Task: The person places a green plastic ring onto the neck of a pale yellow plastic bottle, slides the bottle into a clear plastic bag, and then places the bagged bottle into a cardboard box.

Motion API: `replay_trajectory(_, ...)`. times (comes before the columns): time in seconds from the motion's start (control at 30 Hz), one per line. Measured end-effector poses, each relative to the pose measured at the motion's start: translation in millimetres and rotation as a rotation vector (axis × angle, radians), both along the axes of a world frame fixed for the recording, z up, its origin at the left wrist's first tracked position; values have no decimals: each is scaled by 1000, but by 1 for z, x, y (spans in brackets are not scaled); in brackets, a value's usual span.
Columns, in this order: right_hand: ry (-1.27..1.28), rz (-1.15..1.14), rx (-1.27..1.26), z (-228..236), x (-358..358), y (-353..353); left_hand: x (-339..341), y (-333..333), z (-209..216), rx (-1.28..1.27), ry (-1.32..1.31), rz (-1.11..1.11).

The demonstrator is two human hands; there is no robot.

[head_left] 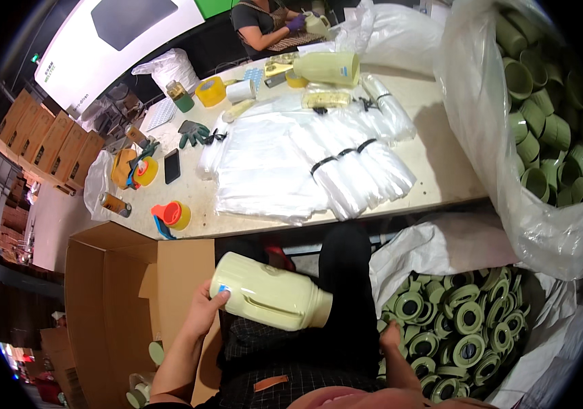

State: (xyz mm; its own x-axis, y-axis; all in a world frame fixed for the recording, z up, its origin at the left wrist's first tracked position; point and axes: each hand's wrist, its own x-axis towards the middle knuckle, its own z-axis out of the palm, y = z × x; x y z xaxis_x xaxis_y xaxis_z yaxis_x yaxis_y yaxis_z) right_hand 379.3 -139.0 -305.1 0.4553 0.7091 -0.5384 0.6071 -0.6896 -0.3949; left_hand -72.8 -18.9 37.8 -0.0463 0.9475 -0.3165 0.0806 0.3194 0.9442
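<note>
My left hand (207, 306) is wrapped round the base end of a pale green thermos jug (264, 290). The jug lies nearly sideways above my lap, its narrower collar pointing right and its handle along the lower side. A small blue sticker shows near my thumb. At the left edge of a sack full of green ring-shaped lids (468, 316) with dark centres, my right hand (391, 335) reaches in among them. Its fingers are mostly hidden, so I cannot make out whether it grips a lid.
An open cardboard box (111, 286) stands at my left with pale green pieces inside. On the table (445, 163) lie clear plastic bags (264, 160), tape rolls (210, 91), a phone (172, 167) and another jug (327, 68). A bag of green cups (543, 123) stands right. A co-worker sits opposite.
</note>
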Motion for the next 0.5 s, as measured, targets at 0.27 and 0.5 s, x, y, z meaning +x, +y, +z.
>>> replay_trajectory(0.27, 216, -434, 817, 130, -1, 7, 53, 22, -45, 46, -731, 220)
replay_trajectory(0.5, 839, -332, 886, 179, -11, 63, 57, 28, -55, 20, -894, 238)
